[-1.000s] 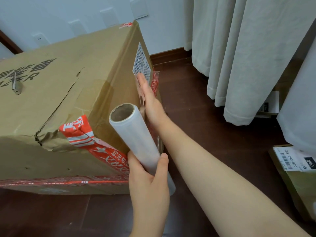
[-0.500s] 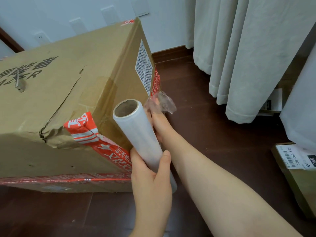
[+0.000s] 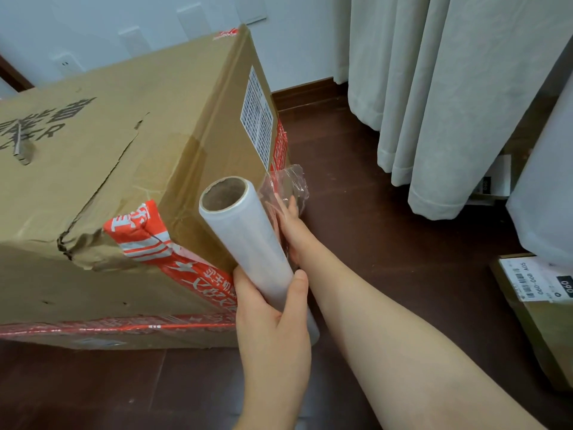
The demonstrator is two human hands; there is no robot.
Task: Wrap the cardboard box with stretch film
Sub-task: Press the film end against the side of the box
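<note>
Head view, near to far. Left grip is wrapped tight round the lower end of the stretch film roll. The roll tilts up, just off the near right corner of the cardboard box. Right grip sits just right of that corner, holding the crumpled film tail at its fingertips; thumb hidden behind the roll.

Change: a second ago this hand lay flat on the box's right side. Now it is off the box with the tail bunched up. Judgement: tail isn't anchored, wrapping not started, tail needs re-sticking.

Box sits on the dark floor, near corner torn, red tape across it. Open floor right of the box gives room to walk the roll round. Curtain and small parcel are further right. Box's far end is near the wall, likely tight there.
</note>
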